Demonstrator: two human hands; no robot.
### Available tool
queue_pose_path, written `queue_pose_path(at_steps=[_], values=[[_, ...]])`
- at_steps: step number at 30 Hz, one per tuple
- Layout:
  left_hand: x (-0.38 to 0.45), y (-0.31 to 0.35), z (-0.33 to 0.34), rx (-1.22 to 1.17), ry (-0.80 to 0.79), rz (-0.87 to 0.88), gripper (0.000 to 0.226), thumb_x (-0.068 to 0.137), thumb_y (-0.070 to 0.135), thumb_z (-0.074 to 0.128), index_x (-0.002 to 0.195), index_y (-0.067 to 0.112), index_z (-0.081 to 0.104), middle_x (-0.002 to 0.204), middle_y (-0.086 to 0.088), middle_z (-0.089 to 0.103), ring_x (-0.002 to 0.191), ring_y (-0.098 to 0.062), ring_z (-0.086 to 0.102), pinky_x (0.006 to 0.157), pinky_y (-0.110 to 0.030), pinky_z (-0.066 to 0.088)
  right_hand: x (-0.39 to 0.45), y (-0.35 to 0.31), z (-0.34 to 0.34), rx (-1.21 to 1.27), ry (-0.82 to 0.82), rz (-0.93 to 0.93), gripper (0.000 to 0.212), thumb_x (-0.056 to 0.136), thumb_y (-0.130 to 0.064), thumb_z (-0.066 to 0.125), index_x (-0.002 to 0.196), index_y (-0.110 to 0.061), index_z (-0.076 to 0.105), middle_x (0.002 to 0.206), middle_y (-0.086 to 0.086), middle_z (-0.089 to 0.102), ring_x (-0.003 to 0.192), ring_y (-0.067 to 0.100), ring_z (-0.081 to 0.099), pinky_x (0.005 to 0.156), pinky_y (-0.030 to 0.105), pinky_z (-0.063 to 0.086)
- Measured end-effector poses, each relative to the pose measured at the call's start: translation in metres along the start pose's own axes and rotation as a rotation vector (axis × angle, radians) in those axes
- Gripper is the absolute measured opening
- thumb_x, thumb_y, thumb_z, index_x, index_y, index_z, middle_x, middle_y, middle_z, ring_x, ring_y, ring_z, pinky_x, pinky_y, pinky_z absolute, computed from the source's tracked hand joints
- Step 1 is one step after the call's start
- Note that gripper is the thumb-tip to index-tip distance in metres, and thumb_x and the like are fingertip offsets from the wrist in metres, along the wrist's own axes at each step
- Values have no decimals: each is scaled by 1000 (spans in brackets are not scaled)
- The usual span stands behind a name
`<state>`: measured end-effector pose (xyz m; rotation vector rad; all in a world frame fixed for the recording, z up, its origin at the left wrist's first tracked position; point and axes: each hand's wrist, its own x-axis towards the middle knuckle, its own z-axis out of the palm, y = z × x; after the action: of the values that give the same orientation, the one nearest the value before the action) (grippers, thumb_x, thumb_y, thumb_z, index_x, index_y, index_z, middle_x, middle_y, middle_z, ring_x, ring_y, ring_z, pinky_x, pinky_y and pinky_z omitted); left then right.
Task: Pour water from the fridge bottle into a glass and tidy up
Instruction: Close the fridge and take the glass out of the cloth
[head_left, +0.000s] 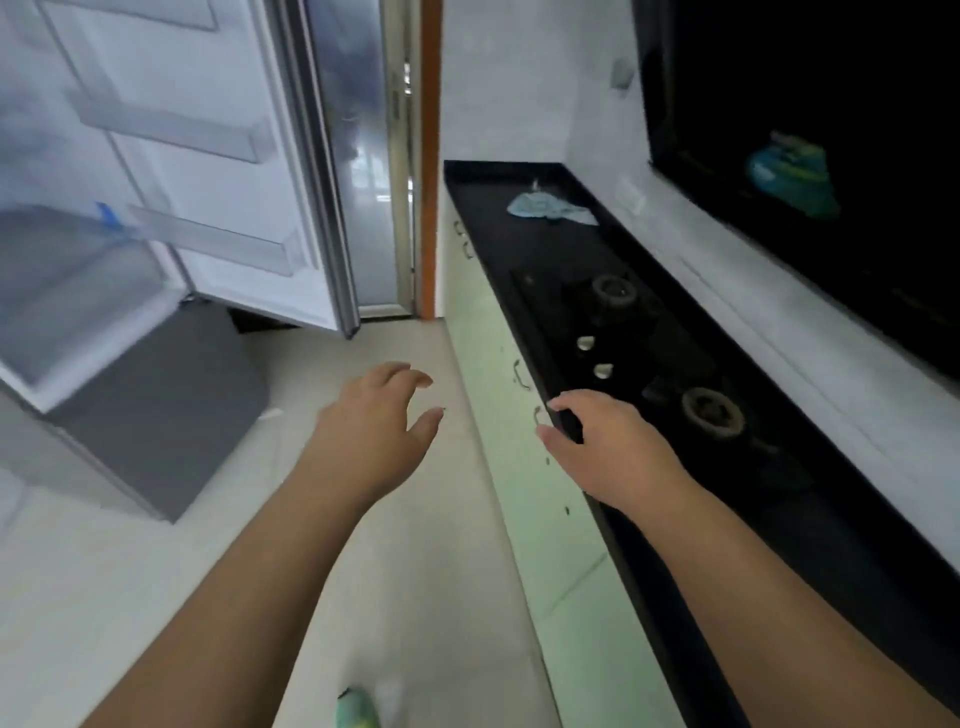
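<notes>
Looks like either the very start or the very end of the job, honestly can't tell which: fridge (171, 291) at 10 o'clock standing wide open, door shelves (208, 244) looking bare through the blur, no bottle and no glass anywhere in view, so no saying where the water bottle actually is. Still to do at minimum, judging by that open door: shutting the fridge. Over at 2 to 4 o'clock, black counter (675, 519) with a gas hob (654, 358) sunk in it, light blue cloth (545, 208) lying near the far end around 1 o'clock. Dead centre, left hand (374, 421) held out over the floor, fingers spread and loosely curled, gripping nothing. Just right of centre, right hand (613, 447) hovering at the counter edge, fingers relaxed and apart, also empty. No brand, label or writing readable anywhere, too blurry
</notes>
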<state>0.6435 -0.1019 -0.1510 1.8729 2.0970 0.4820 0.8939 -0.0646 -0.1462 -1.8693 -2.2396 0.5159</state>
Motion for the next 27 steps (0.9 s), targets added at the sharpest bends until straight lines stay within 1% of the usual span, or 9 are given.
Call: queue_pose_path(at_steps=[5, 9, 12, 14, 16, 19, 21, 23, 27], values=[[35, -101, -60, 10, 69, -107, 44, 104, 47, 49, 145, 32, 53, 158, 10, 42, 145, -19, 40, 113, -41, 38, 81, -122, 36, -12, -53, -150, 47, 98, -56, 54, 139, -34, 56, 145, -12, 55, 118, 18, 59, 102, 41, 50], [64, -162, -98, 32, 103, -158, 45, 104, 48, 50, 146, 33, 51, 160, 12, 39, 146, -19, 38, 112, -45, 42, 139, -199, 51, -25, -68, -257, 47, 99, -53, 55, 141, -32, 53, 147, -9, 52, 123, 17, 57, 100, 38, 50], [88, -192, -126, 76, 131, -176, 47, 103, 48, 52, 147, 31, 51, 161, 10, 40, 146, -19, 39, 112, -46, 42, 178, -244, 51, 0, -73, -318, 47, 99, -50, 57, 142, -33, 53, 149, -7, 51, 129, 18, 54, 105, 39, 48], [109, -206, -146, 100, 161, -176, 48, 103, 47, 53, 148, 31, 51, 161, 9, 40, 146, -20, 39, 113, -47, 42, 205, -269, 46, 22, -45, -349, 47, 98, -50, 59, 142, -32, 54, 147, -6, 53, 129, 18, 55, 106, 41, 49], [131, -214, -162, 125, 180, -182, 47, 103, 45, 53, 148, 31, 51, 162, 8, 39, 146, -21, 40, 112, -46, 41, 234, -291, 39, 50, -19, -371, 47, 96, -50, 61, 139, -32, 56, 142, -6, 56, 121, 18, 59, 101, 42, 52], [168, -219, -176, 175, 190, -172, 49, 104, 44, 53, 150, 30, 48, 164, 8, 37, 148, -21, 38, 114, -43, 39, 278, -314, 30, 65, 8, -409, 48, 97, -51, 61, 140, -31, 54, 141, -5, 54, 113, 16, 62, 95, 36, 53], [199, -223, -183, 201, 195, -171, 50, 104, 44, 52, 152, 32, 45, 166, 10, 33, 150, -19, 35, 114, -42, 38, 310, -327, 24, 75, 10, -434, 52, 98, -51, 61, 145, -29, 51, 148, -4, 50, 120, 17, 60, 99, 34, 50], [238, -226, -189, 226, 200, -184, 54, 104, 45, 50, 155, 33, 41, 168, 11, 30, 152, -18, 33, 115, -43, 37, 347, -339, 17, 88, 22, -449, 54, 98, -51, 61, 146, -29, 48, 152, -3, 47, 126, 20, 58, 103, 37, 49], [324, -233, -197, 274, 180, -226, 62, 104, 46, 50, 161, 30, 31, 171, 8, 25, 153, -22, 32, 119, -50, 38, 435, -364, 1, 127, 64, -511, 56, 95, -54, 63, 144, -33, 46, 152, -3, 46, 125, 22, 58, 104, 44, 53]])
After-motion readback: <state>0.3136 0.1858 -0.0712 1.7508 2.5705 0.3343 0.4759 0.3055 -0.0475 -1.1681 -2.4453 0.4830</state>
